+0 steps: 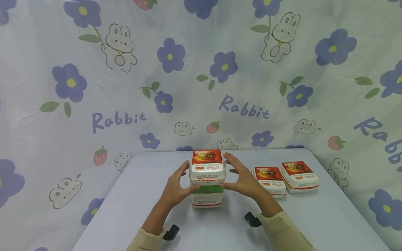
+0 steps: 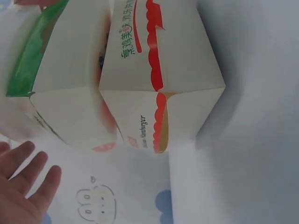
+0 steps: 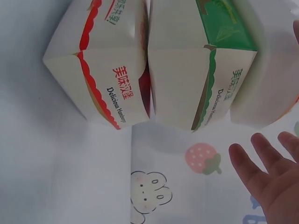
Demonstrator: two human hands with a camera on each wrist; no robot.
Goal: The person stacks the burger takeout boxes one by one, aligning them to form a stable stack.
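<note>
Three burger boxes stand stacked at the table's middle. On top is a white box with a red burger-picture lid [image 1: 207, 168]; beneath it comes a green-trimmed box [image 1: 205, 189], and a red-trimmed box [image 1: 207, 200] forms the base. My left hand [image 1: 176, 186] is at the stack's left side, fingers spread beside the top box, thumb near the green-trimmed one. Mirroring it on the right, my right hand [image 1: 245, 179] has its fingers extended and thumb by the joint between the upper two boxes. Both wrist views show loosely straight fingers; thumb contact is unclear.
Two more burger boxes with red lids, a nearer one [image 1: 270, 182] and a farther one [image 1: 299, 176], sit side by side on the table's right. The white table [image 1: 125, 209] ends at a patterned curtain [image 1: 201, 87]. Black wrist pieces [image 1: 171, 232] project from both sleeves.
</note>
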